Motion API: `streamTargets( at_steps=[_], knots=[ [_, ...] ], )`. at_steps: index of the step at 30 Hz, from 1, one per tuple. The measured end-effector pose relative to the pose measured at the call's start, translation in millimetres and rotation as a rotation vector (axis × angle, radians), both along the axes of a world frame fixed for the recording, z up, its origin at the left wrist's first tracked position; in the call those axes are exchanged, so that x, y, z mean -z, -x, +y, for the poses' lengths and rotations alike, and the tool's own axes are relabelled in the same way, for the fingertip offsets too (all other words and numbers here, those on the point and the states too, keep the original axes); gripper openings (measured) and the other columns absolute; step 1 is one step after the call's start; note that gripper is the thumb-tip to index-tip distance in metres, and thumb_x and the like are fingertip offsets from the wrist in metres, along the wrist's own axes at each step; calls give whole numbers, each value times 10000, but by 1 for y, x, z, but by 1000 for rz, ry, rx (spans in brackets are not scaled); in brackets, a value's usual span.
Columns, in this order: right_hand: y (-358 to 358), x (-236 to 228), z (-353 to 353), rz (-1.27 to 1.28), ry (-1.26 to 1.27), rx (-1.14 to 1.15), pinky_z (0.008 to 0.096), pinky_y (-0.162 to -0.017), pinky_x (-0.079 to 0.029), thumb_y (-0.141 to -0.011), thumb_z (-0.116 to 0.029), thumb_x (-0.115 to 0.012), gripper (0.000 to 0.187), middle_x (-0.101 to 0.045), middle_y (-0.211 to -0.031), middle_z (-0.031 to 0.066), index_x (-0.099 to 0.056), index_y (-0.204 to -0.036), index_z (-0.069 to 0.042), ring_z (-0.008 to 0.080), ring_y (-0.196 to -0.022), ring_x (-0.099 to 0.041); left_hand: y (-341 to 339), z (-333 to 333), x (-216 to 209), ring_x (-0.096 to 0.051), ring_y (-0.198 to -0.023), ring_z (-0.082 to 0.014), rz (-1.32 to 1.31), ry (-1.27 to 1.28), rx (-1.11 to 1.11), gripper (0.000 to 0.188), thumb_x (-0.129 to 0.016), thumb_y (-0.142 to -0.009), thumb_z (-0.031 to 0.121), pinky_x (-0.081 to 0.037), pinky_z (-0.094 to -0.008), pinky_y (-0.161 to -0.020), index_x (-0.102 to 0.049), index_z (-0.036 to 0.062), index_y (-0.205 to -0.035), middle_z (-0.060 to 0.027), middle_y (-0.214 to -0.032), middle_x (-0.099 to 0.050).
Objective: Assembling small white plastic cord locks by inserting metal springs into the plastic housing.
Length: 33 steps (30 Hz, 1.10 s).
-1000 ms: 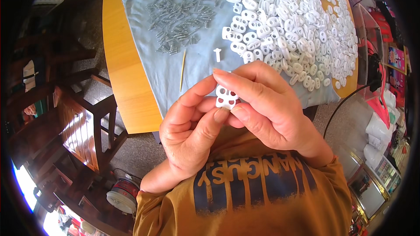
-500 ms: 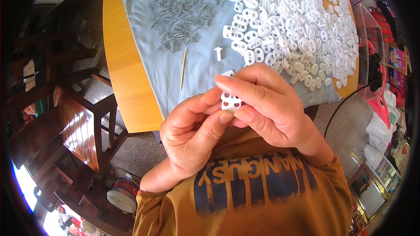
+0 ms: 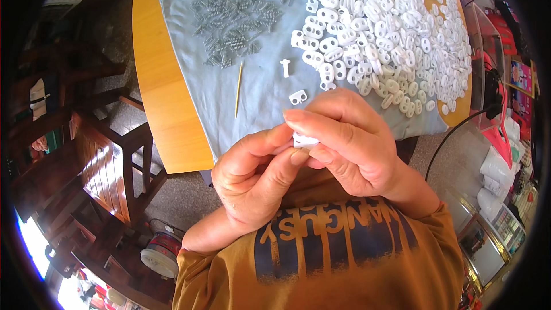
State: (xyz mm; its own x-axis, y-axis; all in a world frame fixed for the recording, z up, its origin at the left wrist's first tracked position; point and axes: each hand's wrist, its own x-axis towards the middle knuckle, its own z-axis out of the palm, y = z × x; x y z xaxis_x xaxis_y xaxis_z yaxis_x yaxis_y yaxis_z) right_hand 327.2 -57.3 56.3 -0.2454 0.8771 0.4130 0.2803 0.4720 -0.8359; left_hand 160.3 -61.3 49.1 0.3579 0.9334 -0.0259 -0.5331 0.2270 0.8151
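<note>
Held piece: a small white plastic piece [image 3: 305,140] sat pinched between both hands, in front of the person's brown shirt [image 3: 344,264]; fingers hid most of it, so its full shape could not be told.
Left hand: came in from eight o'clock of the piece, the left hand [image 3: 252,175]; its grip was closed to a pinch, thumb at the near edge.
Right hand: lay at three o'clock, the right hand [image 3: 356,140]; its grip was narrowed around the same piece, forefinger across the far side, thumb close to the left thumb.
Loose two-holed piece: a white two-holed piece [image 3: 298,97] lay at twelve o'clock, just beyond the fingers.
Peg: a white T-shaped peg [image 3: 286,69] lay farther off, between eleven and twelve.
Stick: a thin yellow stick [image 3: 239,89] lay at ten o'clock.
Springs: a spread of small metal springs [image 3: 238,20] lay at eleven.
Heap: many white oval pieces [image 3: 379,40] were piled at one o'clock.
Cloth: a blue cloth [image 3: 198,95] covered much of the wooden worktop [image 3: 163,120].
</note>
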Motion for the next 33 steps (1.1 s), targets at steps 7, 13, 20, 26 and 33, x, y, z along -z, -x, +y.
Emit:
streamTargets(
  at_steps=[7, 13, 20, 26, 33],
  knots=[
    [0, 6, -3, 25, -30, 34, 293, -656, -436, -925, -121, -518, 286, -575, -940, 88, -587, -1154, 36, 182, -764, -552, -1, -2, 3, -621, -934, -146, 36, -12, 9, 240, -555, -884, -70, -512, -264, -824, -553, -67, -1124, -143, -1018, -647],
    [-1, 3, -3, 41, -23, 33, 297, -672, -446, -936, -159, -519, 309, -575, -959, 94, -580, -1160, 45, 191, -783, -559, 1, 2, 2, -610, -976, -161, 1, -42, 32, 279, -539, -885, -83, -501, -279, -860, -522, -74, -1163, -159, -1078, -626],
    [-3, 3, 0, 36, -27, 23, 301, -678, -453, -930, -150, -528, 309, -579, -972, 106, -580, -1157, 52, 194, -782, -563, 0, 4, 1, -608, -993, -171, -25, -28, 37, 287, -527, -890, -82, -495, -288, -882, -513, -70, -1176, -165, -1100, -619],
    [-4, 1, 2, 31, -50, 48, 322, -592, -443, -800, -15, -635, 373, -602, -867, 88, -585, -1168, 18, 223, -693, -565, -2, 4, 0, -629, -933, -161, 48, 55, 56, 253, -542, -899, -46, -520, -278, -841, -526, -51, -1151, -136, -1014, -651],
    [-5, 3, -4, 37, -32, 77, 316, -677, -453, -822, -64, -642, 425, -604, -922, 78, -551, -1232, 0, 226, -776, -575, 1, 13, -4, -624, -933, -164, 56, 99, 115, 251, -531, -894, -71, -506, -274, -834, -531, -37, -1143, -129, -1063, -634]
  ],
)
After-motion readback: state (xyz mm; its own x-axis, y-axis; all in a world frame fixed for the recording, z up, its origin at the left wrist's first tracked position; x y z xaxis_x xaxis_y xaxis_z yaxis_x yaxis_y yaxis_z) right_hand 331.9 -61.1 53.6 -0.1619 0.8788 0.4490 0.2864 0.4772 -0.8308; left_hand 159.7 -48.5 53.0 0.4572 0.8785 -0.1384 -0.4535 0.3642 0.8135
